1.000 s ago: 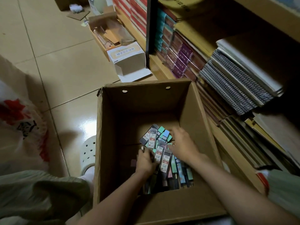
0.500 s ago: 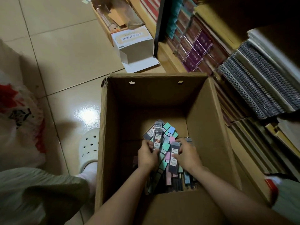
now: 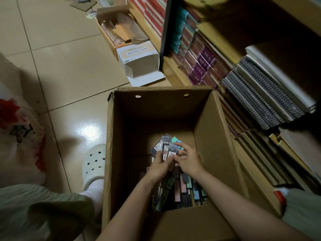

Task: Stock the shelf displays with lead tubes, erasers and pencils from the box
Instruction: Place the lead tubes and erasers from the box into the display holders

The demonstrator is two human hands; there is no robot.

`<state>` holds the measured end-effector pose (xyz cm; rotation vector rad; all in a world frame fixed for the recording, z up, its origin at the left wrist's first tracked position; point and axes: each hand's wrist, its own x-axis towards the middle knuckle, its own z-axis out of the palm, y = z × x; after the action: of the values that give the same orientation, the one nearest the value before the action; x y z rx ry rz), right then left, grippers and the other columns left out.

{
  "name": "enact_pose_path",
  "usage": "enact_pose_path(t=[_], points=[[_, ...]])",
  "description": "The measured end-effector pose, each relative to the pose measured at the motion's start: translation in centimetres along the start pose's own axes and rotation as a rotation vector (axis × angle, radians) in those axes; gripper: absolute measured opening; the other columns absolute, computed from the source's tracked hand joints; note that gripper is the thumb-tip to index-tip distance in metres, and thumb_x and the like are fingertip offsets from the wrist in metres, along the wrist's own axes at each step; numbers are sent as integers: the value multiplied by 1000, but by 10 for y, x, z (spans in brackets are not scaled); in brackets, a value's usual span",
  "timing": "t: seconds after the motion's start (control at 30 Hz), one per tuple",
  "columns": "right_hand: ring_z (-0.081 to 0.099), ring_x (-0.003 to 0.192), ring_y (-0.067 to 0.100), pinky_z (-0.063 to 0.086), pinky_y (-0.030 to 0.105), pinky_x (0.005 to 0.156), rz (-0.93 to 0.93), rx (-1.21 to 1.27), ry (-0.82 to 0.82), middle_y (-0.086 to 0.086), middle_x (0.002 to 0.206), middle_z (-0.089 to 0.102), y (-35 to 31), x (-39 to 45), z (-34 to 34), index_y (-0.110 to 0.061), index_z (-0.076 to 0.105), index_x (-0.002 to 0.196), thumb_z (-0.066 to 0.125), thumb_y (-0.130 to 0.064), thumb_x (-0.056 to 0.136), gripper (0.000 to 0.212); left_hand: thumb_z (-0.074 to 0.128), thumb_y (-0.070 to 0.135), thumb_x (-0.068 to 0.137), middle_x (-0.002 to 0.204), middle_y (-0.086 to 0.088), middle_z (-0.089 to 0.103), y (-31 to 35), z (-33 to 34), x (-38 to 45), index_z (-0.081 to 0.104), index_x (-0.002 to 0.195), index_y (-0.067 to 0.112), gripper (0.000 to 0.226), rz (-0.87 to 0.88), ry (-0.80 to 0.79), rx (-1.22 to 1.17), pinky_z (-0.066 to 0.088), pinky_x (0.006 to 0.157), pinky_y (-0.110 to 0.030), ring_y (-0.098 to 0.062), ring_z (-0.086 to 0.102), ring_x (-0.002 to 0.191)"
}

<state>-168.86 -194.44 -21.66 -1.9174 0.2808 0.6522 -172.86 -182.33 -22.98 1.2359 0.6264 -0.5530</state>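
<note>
An open cardboard box [image 3: 212, 122] stands on the tiled floor beside the shelf. At its bottom lies a heap of slim lead tubes [image 3: 182, 188] in grey, green, pink and blue. Both hands are deep inside the box. My left hand [image 3: 160, 166] grips a fanned bunch of grey lead tubes [image 3: 165, 146] with white and red labels, raised off the heap. My right hand [image 3: 188, 158] is right beside it, fingertips touching the top tube of the bunch. Erasers and pencils cannot be made out in the box.
The wooden shelf [image 3: 175, 70] on the right holds wrapped book packs and spiral notebooks [image 3: 257, 100]. A white open carton [image 3: 139, 61] and a brown box of items [image 3: 119, 30] lie on the floor ahead. A red-and-white plastic bag [image 3: 19, 129] is at left; my white clog [image 3: 93, 162] touches the box.
My hands have drawn together, gathering tubes into one bunch in my left hand. My right hand has moved from the heap to the bunch. The camera shifted slightly.
</note>
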Motion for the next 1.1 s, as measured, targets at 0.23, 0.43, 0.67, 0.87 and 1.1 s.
enact_pose_path(t=[0.23,0.43,0.67,0.87,1.1], points=[[61,103,18,54,37,91,66,-329,10,0,116,58,4,-1,-2,-19,46,142,72,-24,87,61,51,10,98,113,-13,65,-14,-7,11,48,124,16,27,10,178,58,54,90,-48,-26,65,96],[40,123,22,43,36,99,-15,-985,18,3,132,36,21,-18,23,-21,34,145,70,-55,77,83,54,17,97,111,-6,65,-24,-17,17,50,114,22,18,50,362,117,52,92,-48,-22,64,101],[48,116,24,45,35,94,28,-711,174,4,128,45,13,-19,30,-22,32,136,80,-28,76,77,53,19,98,105,-6,66,-15,-12,13,51,107,24,10,61,337,109,56,87,-49,-22,66,97],[64,88,19,54,29,68,-141,-327,310,7,106,64,-19,-38,7,-26,42,131,60,-13,94,43,48,18,100,106,-7,64,43,1,-7,47,123,15,23,172,126,296,57,81,-40,-21,66,92],[59,71,-3,41,4,44,-398,-287,471,-10,94,56,-111,-79,-80,-31,48,128,65,-17,91,43,56,15,97,104,-10,62,175,13,-55,48,125,11,29,279,-204,676,54,71,-32,-19,60,86]])
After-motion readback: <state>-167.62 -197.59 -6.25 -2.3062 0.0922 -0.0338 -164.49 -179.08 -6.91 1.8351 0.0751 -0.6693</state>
